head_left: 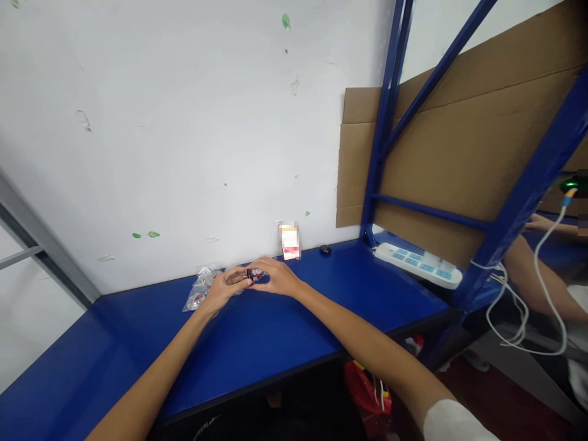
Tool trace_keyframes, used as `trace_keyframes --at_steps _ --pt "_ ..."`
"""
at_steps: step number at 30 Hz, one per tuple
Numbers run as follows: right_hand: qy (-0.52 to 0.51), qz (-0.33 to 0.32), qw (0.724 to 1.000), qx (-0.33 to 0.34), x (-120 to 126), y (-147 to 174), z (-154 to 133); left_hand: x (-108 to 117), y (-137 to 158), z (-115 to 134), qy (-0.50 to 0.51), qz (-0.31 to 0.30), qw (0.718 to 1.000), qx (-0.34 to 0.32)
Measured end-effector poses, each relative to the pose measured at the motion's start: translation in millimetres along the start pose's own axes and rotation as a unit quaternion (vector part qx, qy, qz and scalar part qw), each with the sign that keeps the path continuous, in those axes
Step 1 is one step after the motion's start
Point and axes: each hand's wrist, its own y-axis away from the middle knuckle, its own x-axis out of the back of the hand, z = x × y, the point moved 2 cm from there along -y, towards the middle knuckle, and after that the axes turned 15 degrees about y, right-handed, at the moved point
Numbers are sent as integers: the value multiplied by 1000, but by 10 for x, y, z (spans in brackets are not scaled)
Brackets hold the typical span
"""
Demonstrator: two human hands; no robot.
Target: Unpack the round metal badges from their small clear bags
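Observation:
A small dark object with a bit of red [249, 275] is pinched between my two hands, just above the blue table; its kind is too small to tell. My left hand [223, 289] closes on it from the left, thumb and fingers together. From the other side, my right hand [276, 277] grips it with thumb and fingertips, leaving a gap under the curved fingers. Clear plastic bags [196, 299] with red and silvery items inside lie behind and to the left of my left hand. Part of these bags is hidden by my hands.
On the blue table [257, 361], a lit, blurred phone-like panel [290, 241] leans against the white wall beside a small black object [325, 249]. A white power strip [418, 265] lies right, by the blue frame [381, 141] and cardboard [441, 147]. Another person's arm [528, 275] shows far right.

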Motion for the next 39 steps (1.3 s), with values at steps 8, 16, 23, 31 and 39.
trace_keyframes --at_steps 8,16,23,31,39 --pt "-9 -2 1000 6 -8 21 26 -42 22 32 -3 14 1000 -8" --pt "-6 -10 1000 -2 -19 30 23 -18 17 6 -6 5 1000 6" --pt "12 -26 1000 -13 -56 24 36 0 12 -30 -7 13 1000 15" --pt "27 -33 999 -13 -55 6 7 2 11 5 -21 22 1000 8" --pt "26 -32 999 -6 -79 24 29 11 16 8 -21 15 1000 16"
